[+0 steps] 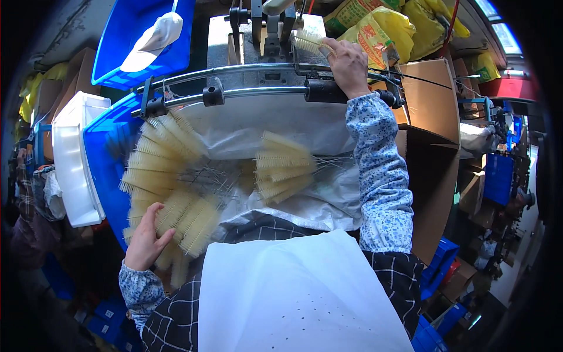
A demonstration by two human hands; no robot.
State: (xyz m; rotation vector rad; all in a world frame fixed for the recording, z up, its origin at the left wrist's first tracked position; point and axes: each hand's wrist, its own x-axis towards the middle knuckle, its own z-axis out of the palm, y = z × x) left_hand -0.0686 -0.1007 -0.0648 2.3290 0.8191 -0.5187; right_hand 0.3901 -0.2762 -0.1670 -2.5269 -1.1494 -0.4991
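The bristle brush (pixel 309 41) sits at the machine head (pixel 267 23), pinched in the right hand (pixel 347 61); keeping it square to the machine looks wise. The left hand (pixel 145 237), grip spread, rests on the near heap of cream brushes (pixel 170 188) over white sheeting (pixel 275 120). Another bundle (pixel 284 167) lies mid-worktop. Two metal bars (pixel 246 82) cross the reach, blue bins (pixel 135 29) behind

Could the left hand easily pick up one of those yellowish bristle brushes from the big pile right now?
Probably yes. The left hand already rests with fingers spread on the near edge of the pile of bristle brushes, and nothing lies between them. The right hand is busy holding another brush at the machine.
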